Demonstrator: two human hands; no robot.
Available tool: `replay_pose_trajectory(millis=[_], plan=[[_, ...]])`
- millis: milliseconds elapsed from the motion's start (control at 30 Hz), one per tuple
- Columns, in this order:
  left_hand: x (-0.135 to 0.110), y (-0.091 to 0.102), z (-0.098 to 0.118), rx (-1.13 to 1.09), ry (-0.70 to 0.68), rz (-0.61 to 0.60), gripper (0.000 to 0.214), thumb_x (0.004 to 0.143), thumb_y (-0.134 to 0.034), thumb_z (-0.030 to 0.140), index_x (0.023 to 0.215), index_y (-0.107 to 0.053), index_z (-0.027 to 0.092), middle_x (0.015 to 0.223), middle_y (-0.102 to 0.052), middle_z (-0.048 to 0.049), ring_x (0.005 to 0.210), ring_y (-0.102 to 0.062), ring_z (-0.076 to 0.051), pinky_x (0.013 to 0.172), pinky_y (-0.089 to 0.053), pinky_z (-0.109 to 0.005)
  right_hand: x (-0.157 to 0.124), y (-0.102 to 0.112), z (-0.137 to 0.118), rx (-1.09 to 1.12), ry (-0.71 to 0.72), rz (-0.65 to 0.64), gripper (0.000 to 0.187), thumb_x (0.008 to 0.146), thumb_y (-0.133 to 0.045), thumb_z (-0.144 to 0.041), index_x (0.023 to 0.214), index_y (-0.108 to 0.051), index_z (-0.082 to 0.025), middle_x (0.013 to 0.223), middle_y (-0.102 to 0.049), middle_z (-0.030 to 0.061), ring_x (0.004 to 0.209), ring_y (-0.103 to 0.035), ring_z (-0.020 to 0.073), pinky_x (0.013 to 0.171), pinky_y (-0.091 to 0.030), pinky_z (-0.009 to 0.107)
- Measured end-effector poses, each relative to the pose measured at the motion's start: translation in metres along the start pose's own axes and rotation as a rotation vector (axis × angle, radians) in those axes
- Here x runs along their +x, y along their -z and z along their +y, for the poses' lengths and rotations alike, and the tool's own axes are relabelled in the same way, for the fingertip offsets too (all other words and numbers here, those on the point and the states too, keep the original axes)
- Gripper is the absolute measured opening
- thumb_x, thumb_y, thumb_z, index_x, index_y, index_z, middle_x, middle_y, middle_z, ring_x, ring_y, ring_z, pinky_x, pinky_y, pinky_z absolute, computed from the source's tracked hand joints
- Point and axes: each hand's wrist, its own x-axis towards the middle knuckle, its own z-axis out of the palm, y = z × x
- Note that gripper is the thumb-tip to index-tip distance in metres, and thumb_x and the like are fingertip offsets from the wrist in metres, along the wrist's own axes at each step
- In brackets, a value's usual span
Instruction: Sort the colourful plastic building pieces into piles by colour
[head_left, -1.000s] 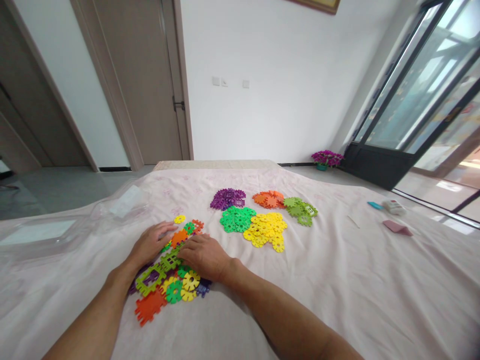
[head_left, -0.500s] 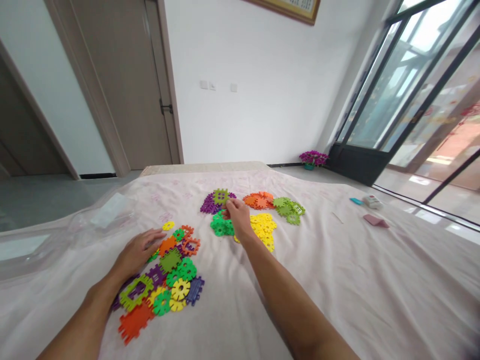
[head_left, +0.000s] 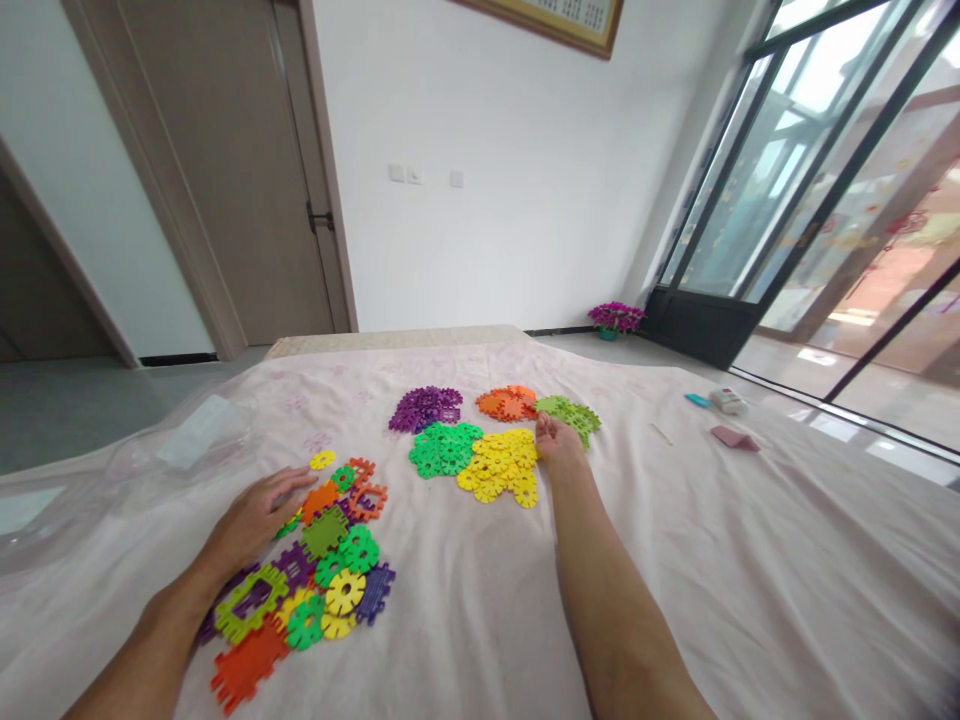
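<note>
My left hand (head_left: 253, 516) lies flat, fingers stretched, on the left edge of a mixed heap of plastic snowflake pieces (head_left: 330, 570) on the pink bedsheet (head_left: 750, 560). My right hand (head_left: 556, 441) reaches far forward with its fingers curled, at the near edge of the light green pile (head_left: 574, 413) and beside the yellow pile (head_left: 499, 462). What its fingers hold is hidden. Further sorted piles lie there: dark green (head_left: 442, 448), purple (head_left: 424, 407) and orange (head_left: 506, 402).
A clear plastic bag (head_left: 187, 440) lies at the left of the sheet. Small items, a white box (head_left: 727, 401) and a pink card (head_left: 735, 438), lie at the far right. A door (head_left: 247, 180), a flower pot (head_left: 616, 318) and glass doors (head_left: 825, 200) stand beyond.
My right hand left the mixed heap, carried a light green piece over the purple pile, then moved right to the light green pile. My left hand stayed on the heap.
</note>
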Motion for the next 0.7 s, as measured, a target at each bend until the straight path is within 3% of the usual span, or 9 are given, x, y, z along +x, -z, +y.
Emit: replay_pose_trajectory(millis=[100,200,267,333,400,467,567,700], plan=[[0.0,0.0,-0.002,0.008,-0.009,0.004,0.053,0.09,-0.048,0.062,0.119,-0.075,0.027,0.136,-0.066,-0.0053,0.13,-0.058,-0.027,0.114,-0.042,-0.04,0.0,-0.005,0.007,-0.11,-0.022,-0.006,0.013,0.076,-0.057,-0.006,0.083,-0.063,-0.016,0.071,-0.068,0.0013,0.059,-0.064,0.0107,0.064,-0.06,0.024],[0.0,-0.001,-0.004,0.012,-0.015,-0.001,0.053,0.09,-0.048,0.062,0.118,-0.075,0.027,0.136,-0.066,-0.0054,0.13,-0.058,-0.026,0.114,-0.042,-0.039,-0.001,-0.01,0.009,-0.218,0.016,0.004,0.027,0.076,-0.057,-0.009,0.099,-0.07,-0.015,0.094,-0.074,0.007,0.089,-0.07,0.0182,0.087,-0.059,0.035],[0.0,-0.002,-0.005,0.016,-0.011,-0.002,0.052,0.091,-0.048,0.061,0.118,-0.075,0.027,0.136,-0.066,-0.005,0.13,-0.058,-0.026,0.114,-0.042,-0.039,0.0,-0.006,0.008,-0.484,0.138,0.001,0.037,0.076,-0.057,-0.01,0.109,-0.072,-0.017,0.115,-0.072,0.0097,0.116,-0.062,0.0241,0.105,-0.048,0.041],[0.0,-0.004,-0.007,0.019,-0.006,0.007,0.051,0.091,-0.048,0.061,0.119,-0.075,0.028,0.137,-0.066,-0.0044,0.131,-0.057,-0.025,0.114,-0.042,-0.039,0.004,0.003,0.008,-0.963,0.337,-0.029,0.047,0.08,-0.056,-0.01,0.123,-0.07,-0.021,0.138,-0.062,0.0095,0.139,-0.044,0.0281,0.118,-0.03,0.046],[0.0,-0.005,-0.009,0.019,-0.006,0.014,0.051,0.09,-0.049,0.061,0.119,-0.075,0.028,0.137,-0.066,-0.0043,0.131,-0.057,-0.025,0.115,-0.041,-0.039,0.01,0.017,0.011,-1.446,0.503,-0.082,0.052,0.086,-0.052,-0.011,0.134,-0.064,-0.026,0.152,-0.049,0.0067,0.149,-0.027,0.0301,0.122,-0.015,0.05],[0.0,-0.006,-0.01,0.016,-0.006,0.018,0.051,0.09,-0.049,0.061,0.119,-0.075,0.028,0.137,-0.065,-0.0048,0.131,-0.058,-0.025,0.115,-0.041,-0.039,0.019,0.032,0.014,-1.714,0.541,-0.125,0.052,0.092,-0.048,-0.017,0.142,-0.056,-0.028,0.159,-0.039,0.0056,0.151,-0.018,0.0316,0.122,-0.01,0.053],[0.0,-0.006,-0.011,0.015,-0.002,0.016,0.051,0.09,-0.049,0.061,0.118,-0.075,0.027,0.137,-0.066,-0.0054,0.13,-0.058,-0.026,0.115,-0.041,-0.039,0.033,0.05,0.017,-1.876,0.491,-0.125,0.052,0.099,-0.042,-0.024,0.15,-0.045,-0.03,0.164,-0.028,0.0063,0.152,-0.014,0.0324,0.119,-0.011,0.057],[0.0,-0.006,-0.012,0.022,-0.008,0.007,0.051,0.09,-0.049,0.061,0.12,-0.075,0.028,0.137,-0.066,-0.0045,0.13,-0.058,-0.025,0.114,-0.041,-0.038,0.047,0.067,0.012,-1.929,0.439,-0.084,0.053,0.1,-0.036,-0.024,0.153,-0.039,-0.031,0.166,-0.02,0.0077,0.151,-0.012,0.0317,0.116,-0.014,0.06]])
